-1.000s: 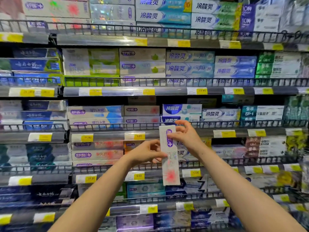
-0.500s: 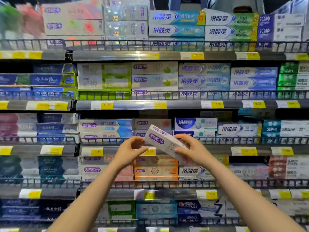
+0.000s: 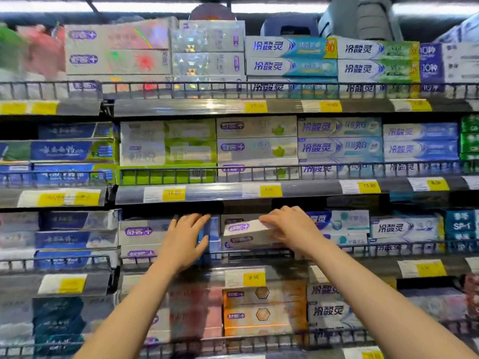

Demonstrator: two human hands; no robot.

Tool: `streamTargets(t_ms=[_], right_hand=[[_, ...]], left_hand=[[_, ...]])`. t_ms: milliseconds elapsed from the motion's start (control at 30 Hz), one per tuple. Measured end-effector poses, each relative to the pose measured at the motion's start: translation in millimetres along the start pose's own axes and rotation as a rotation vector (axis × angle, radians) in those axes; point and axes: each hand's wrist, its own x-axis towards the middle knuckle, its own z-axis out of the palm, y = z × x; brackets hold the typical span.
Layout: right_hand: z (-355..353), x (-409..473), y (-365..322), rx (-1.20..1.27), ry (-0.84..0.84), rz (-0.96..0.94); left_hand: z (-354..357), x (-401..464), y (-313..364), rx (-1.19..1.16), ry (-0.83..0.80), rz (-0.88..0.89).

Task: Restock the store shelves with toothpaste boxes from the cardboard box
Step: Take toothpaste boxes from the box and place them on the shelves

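Note:
A white toothpaste box (image 3: pixel 243 233) with a purple logo lies tilted at the front of the middle shelf, on a short stack of like boxes. My right hand (image 3: pixel 289 229) grips its right end, fingers curled over the top. My left hand (image 3: pixel 185 240) is flat, fingers straight, against the blue-and-white boxes (image 3: pixel 145 231) just left of that slot. The cardboard box is out of view.
Wire-fronted shelves (image 3: pixel 259 174) full of toothpaste boxes fill the view, with yellow price tags (image 3: pixel 254 277) on each rail. A dark gap (image 3: pixel 246 207) sits above the stack under my right hand. Orange boxes (image 3: pixel 261 307) stand on the shelf below.
Both hands have carried the box up and forward from mid-air onto the middle shelf's stack. It turned from upright to lying flat. My left hand let go and moved to the neighbouring boxes.

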Motion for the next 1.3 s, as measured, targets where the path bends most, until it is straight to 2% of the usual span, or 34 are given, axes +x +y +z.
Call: streamTargets(t_ms=[100,267,400,500,567,667,833,967,1200,1300], right_hand=[[11,9,-5,-0.053,0.007,-0.030],[16,15,1,0.097,-0.124,0.011],[12,16,1,0.145,-0.169,-0.025],[0,14,8,0.171,-0.077,-0.040],[-7,8,13,0.292,-0.018,0.001],[-9,-1,10,0.488,-0.025,0.044],[12,5,-7,0.650,-0.025,0.070],[20,9,-6,0.650,-0.031,0.103],[24,8,6,0.583,-0.112,0.111],[23,7,6,0.519,-0.168,0.101]], left_hand=[[10,0,-4,0.040,0.061,0.019],[17,3,-4,-0.002,0.149,0.019],[20,5,-6,-0.014,0.198,0.010],[24,7,-6,-0.007,0.215,0.013],[26,7,-6,-0.004,0.224,0.001],[29,8,1,0.017,0.214,-0.055],[34,11,23,0.006,0.195,-0.201],[35,12,23,0.015,0.205,-0.226],[33,0,-8,-0.032,0.284,-0.097],[33,-2,-15,-0.023,0.251,-0.098]])
